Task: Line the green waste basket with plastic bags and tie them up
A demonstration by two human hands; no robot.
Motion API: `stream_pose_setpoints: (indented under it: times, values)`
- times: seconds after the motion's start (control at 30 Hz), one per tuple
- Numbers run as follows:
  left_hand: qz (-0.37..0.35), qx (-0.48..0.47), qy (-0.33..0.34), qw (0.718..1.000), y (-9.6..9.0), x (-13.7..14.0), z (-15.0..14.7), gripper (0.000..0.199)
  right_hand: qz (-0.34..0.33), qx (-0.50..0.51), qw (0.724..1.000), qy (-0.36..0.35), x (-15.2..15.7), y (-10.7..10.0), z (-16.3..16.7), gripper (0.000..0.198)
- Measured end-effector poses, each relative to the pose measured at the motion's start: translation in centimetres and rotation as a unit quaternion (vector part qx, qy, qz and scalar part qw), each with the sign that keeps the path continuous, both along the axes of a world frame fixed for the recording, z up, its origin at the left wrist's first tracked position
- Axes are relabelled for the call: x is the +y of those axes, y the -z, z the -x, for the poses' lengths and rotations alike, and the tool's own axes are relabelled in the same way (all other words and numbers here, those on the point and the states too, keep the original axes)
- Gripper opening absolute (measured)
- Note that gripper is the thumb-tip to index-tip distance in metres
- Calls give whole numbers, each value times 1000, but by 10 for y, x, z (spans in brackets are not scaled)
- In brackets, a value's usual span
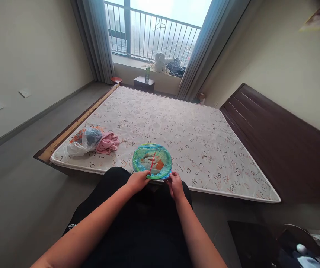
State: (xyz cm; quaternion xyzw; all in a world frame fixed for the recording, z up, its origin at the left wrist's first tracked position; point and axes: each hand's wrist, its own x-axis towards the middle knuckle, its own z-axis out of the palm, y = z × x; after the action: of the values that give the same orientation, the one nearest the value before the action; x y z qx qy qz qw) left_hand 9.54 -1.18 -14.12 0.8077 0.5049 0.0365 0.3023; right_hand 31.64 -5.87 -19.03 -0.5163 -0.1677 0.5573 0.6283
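Note:
Just in front of my knees, at the near edge of the bed, sits a round bin (136,165) with a green rim. A thin bluish-green plastic bag lines it, and crumpled white and orange-brown scraps (156,163) show inside. Across the opening runs a red drawstring (152,163). My left hand (138,181) is closed on the near left of the rim, at the lower end of the drawstring. At the near right side, my right hand (176,185) pinches the bag's edge. The lower part of the bin is hidden.
The bed has a bare letter-printed mattress (171,119) and a dark headboard (274,137) at right. On its left lie a clear plastic bag (84,141) and a pink cloth (107,143). A nightstand (144,82) stands by the window. A dark table (257,242) is at lower right.

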Motion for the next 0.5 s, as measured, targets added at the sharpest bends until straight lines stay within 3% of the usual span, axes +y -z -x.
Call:
stream_pose_setpoints:
  times: [0.13,0.23,0.37,0.5]
  values:
    - [6,-13,1,1000,6,0,-10,30,-3,-43,999,-21,4,-27,-5,35]
    - [-5,10,23,1000,10,-4,-18,29,-19,-25,999,23,7,-42,-1,34]
    - [-34,57,53,996,8,-10,-28,26,-27,23,997,68,6,-54,4,35]
    - [-20,78,88,993,2,-11,-46,24,25,-19,999,31,2,-56,8,39]
